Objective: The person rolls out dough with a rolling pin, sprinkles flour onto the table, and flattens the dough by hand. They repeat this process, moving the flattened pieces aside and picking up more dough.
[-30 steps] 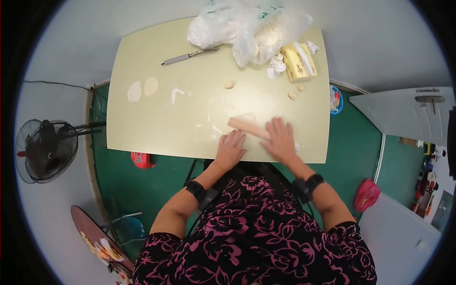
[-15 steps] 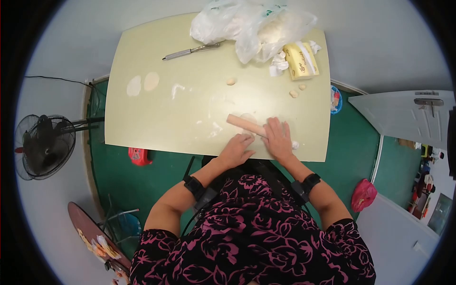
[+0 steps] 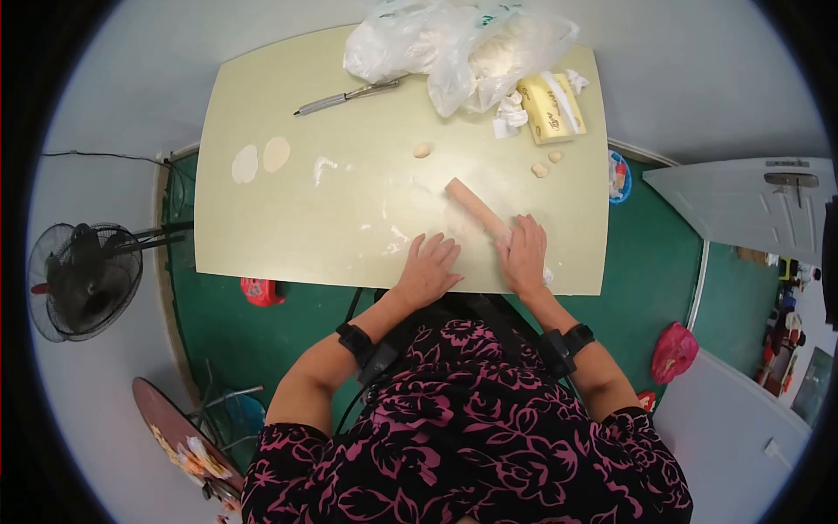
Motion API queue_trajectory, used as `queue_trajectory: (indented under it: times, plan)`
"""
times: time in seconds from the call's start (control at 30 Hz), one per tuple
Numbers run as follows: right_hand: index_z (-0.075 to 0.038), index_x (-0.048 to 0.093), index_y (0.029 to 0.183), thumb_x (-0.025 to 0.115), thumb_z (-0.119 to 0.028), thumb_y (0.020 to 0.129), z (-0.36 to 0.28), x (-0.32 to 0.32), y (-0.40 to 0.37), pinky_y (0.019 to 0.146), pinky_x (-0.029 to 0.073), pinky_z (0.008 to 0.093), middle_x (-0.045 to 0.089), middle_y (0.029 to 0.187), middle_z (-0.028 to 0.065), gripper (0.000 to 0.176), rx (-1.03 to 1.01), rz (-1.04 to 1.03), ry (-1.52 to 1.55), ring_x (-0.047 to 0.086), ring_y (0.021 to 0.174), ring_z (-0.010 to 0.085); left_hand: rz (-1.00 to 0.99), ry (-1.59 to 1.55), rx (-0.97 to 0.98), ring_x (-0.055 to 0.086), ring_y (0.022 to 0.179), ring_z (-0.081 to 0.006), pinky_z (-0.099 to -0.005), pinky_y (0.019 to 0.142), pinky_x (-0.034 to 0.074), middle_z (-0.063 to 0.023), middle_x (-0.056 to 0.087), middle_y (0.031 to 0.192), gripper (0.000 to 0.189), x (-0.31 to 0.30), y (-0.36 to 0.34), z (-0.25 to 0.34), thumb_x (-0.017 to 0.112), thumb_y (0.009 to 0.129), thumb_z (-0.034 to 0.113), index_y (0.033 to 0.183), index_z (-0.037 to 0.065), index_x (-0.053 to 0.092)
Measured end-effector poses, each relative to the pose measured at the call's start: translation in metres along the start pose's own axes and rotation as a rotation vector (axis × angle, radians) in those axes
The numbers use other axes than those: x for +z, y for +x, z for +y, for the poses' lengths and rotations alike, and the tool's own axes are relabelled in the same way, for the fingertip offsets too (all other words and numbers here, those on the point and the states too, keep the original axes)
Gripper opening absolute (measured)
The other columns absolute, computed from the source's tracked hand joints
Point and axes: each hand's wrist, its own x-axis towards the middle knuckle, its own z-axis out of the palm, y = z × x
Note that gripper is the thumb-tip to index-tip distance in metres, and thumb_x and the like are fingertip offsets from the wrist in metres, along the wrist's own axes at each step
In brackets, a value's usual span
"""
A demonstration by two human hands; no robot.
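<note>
A wooden rolling pin (image 3: pixel 472 204) slants across the front right part of the table, its far end pointing up and left. My right hand (image 3: pixel 525 258) is closed over its near end. Beneath the pin's left side a thin, pale dough round (image 3: pixel 457 220) shows faintly. My left hand (image 3: pixel 426 269) rests near the table's front edge, fingers spread, holding nothing. A small dough ball (image 3: pixel 422 150) sits beyond the pin, and two more dough pieces (image 3: pixel 539 170) lie to the right. Two flat dough wrappers (image 3: pixel 245 164) are at the table's left.
Plastic bags (image 3: pixel 497 65) with white contents stand at the back of the table (image 3: pixel 262 227), beside a yellow tissue pack (image 3: pixel 551 109) and crumpled tissue. A grey pen-like tool (image 3: pixel 340 98) lies at back left. A black fan (image 3: pixel 85 281) stands left; a door (image 3: pixel 751 205) is right.
The rolling pin has turned to a steeper slant, its far end swinging away and right. My left hand has drawn back left from the dough, and its fingers have spread.
</note>
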Motion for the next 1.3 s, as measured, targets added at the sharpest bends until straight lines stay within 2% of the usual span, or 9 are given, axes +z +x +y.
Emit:
queue_trajectory:
  times: [0.13,0.27,0.5,0.7,0.8,0.97,1.07,1.23,1.3]
  plan:
    - [0.003,0.05,0.103,0.067,-0.018,0.076,0.005,-0.001,0.004,0.103,0.026,0.0535,0.043,0.126,0.0201,0.038,0.064,0.045,-0.007,0.037,0.124,0.0381,0.112,0.135,-0.057,0.028,0.133,-0.0318,-0.0556,0.103,0.024,-0.0103,0.036,0.142,0.069,-0.019,0.029,-0.007,0.062,0.078,0.045,0.132,0.006,0.043]
    - [0.003,0.05,0.103,0.066,-0.018,0.077,0.003,0.001,0.004,0.102,0.026,0.0541,0.043,0.125,0.0203,0.037,0.075,0.028,0.014,0.037,0.124,0.0384,-0.066,0.161,0.046,0.027,0.133,-0.0334,-0.0573,0.102,0.024,-0.0111,0.034,0.143,0.075,-0.015,0.041,-0.024,0.063,0.077,0.048,0.133,0.003,0.041]
    - [0.001,0.052,0.098,0.067,-0.017,0.075,-0.006,0.002,-0.004,0.103,0.025,0.0556,0.043,0.127,0.02,0.033,-0.062,-0.061,0.018,0.036,0.126,0.0368,-0.059,-0.153,-0.114,0.036,0.126,-0.0361,-0.0504,0.101,0.029,-0.0194,0.038,0.138,0.071,-0.011,0.003,0.018,0.063,0.08,0.044,0.13,-0.002,0.042]
    - [-0.002,0.051,0.12,0.058,-0.041,0.083,0.001,0.01,0.007,0.105,0.021,0.0591,0.037,0.137,0.0212,0.054,-0.319,-0.117,-0.29,0.031,0.132,0.0338,-0.127,-0.107,-0.077,0.04,0.121,-0.0336,-0.0473,0.096,0.032,-0.0186,0.04,0.137,0.066,-0.01,-0.001,0.007,0.066,0.078,0.036,0.129,0.0,0.044]
    - [-0.006,0.048,0.129,0.051,-0.049,0.084,0.01,-0.005,0.049,0.105,0.018,0.0601,0.035,0.14,0.0208,0.062,-0.069,-0.05,-0.231,0.027,0.134,0.0336,0.055,0.055,-0.042,0.039,0.122,-0.0327,-0.0474,0.095,0.032,-0.0171,0.038,0.138,0.066,-0.007,-0.001,0.001,0.067,0.076,0.033,0.129,0.002,0.043]
    - [-0.008,0.046,0.131,0.055,-0.048,0.082,-0.005,0.009,0.007,0.106,0.016,0.0604,0.033,0.143,0.0174,0.064,-0.191,-0.219,-0.186,0.025,0.136,0.0329,-0.012,0.105,0.001,0.038,0.123,-0.0331,-0.0493,0.099,0.03,-0.0156,0.037,0.139,0.069,0.001,0.007,-0.003,0.063,0.079,0.04,0.133,0.004,0.041]
    - [-0.007,0.046,0.131,0.056,-0.048,0.081,-0.001,0.014,0.008,0.106,0.016,0.0603,0.034,0.143,0.0175,0.066,-0.253,-0.108,-0.328,0.026,0.136,0.0328,-0.029,0.085,-0.016,0.038,0.123,-0.0331,-0.0496,0.1,0.029,-0.0154,0.039,0.137,0.07,-0.004,0.004,0.002,0.062,0.079,0.042,0.133,0.003,0.041]
    - [-0.006,0.044,0.132,0.054,-0.052,0.082,0.03,-0.007,0.065,0.107,0.014,0.06,0.028,0.146,0.0152,0.069,-0.028,-0.062,-0.233,0.02,0.138,0.0313,-0.072,0.038,-0.015,0.039,0.122,-0.0329,-0.05,0.1,0.028,-0.0156,0.04,0.135,0.074,-0.01,0.01,0.003,0.064,0.077,0.045,0.133,0.002,0.04]
    - [-0.006,0.042,0.133,0.054,-0.051,0.082,0.021,-0.004,0.05,0.107,0.014,0.0598,0.029,0.146,0.015,0.069,-0.204,-0.194,-0.213,0.02,0.138,0.0313,-0.048,0.052,0.009,0.039,0.121,-0.0328,-0.0496,0.1,0.028,-0.0158,0.041,0.135,0.075,-0.009,0.009,0.0,0.065,0.076,0.045,0.132,0.001,0.04]
